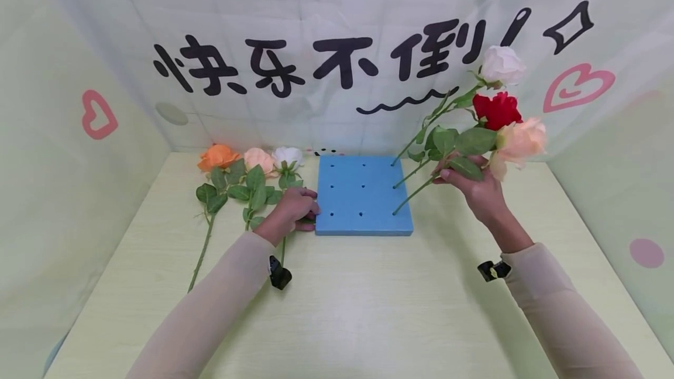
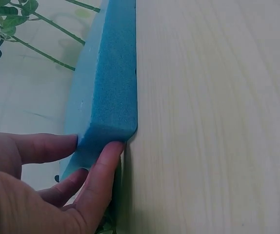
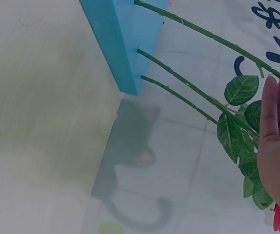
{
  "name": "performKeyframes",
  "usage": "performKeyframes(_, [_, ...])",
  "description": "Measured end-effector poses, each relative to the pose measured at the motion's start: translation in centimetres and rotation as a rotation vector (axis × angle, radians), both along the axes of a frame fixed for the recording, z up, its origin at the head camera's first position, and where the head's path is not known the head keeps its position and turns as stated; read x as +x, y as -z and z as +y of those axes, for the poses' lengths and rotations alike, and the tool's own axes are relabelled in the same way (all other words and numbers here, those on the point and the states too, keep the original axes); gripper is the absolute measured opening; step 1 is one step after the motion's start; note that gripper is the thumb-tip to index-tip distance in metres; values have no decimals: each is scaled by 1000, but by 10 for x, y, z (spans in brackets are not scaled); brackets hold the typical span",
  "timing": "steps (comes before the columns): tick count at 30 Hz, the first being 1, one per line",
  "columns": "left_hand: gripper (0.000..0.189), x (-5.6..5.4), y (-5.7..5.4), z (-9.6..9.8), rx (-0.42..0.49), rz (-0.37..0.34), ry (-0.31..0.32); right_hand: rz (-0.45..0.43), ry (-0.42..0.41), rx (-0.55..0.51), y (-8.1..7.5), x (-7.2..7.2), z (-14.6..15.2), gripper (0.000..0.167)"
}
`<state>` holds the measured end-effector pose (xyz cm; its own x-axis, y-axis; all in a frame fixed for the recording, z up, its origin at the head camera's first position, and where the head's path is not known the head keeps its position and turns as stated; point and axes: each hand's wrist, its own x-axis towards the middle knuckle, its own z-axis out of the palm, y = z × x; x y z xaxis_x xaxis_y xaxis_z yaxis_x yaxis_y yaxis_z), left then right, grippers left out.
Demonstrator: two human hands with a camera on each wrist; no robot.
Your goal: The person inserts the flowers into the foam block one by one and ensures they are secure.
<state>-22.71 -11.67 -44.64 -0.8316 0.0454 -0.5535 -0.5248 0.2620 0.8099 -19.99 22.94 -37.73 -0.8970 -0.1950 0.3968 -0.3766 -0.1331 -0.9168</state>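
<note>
A blue foam block (image 1: 346, 199) with small holes lies flat on the table. My left hand (image 1: 296, 209) holds its left edge, and in the left wrist view fingertips (image 2: 111, 152) touch the block near one corner. Three artificial roses lean rightward from the right column of holes: a white rose (image 1: 502, 66) at the back, a red rose (image 1: 497, 110) in the middle and a peach rose (image 1: 522, 140) in front. With thumb and fingers, my right hand (image 1: 476, 189) grips the peach rose's stem below its bloom; leaves partly cover the fingers.
Left of the block lie an orange rose (image 1: 217, 157), a pink rose (image 1: 259, 161) and another white rose (image 1: 287, 157), their stems toward me. My left arm hides part of these stems. A printed cloth (image 1: 295, 116) hangs behind the table (image 1: 358, 309).
</note>
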Motion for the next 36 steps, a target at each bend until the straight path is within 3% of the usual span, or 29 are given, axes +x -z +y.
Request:
performKeyframes(8, [53, 0, -1, 2, -14, 8, -11, 12, -8, 37, 0, -1, 0, 8])
performKeyframes(15, [53, 1, -2, 3, -21, 0, -11, -13, -70, 76, 4, 0, -1, 10])
performKeyframes(29, [54, 3, -4, 3, -40, 20, 20, -68, -12, 114, 6, 0, 1, 11])
performKeyframes(36, [49, 1, -15, -4, -88, 26, 63, -66, 10, 145, 8, 2, 4, 13])
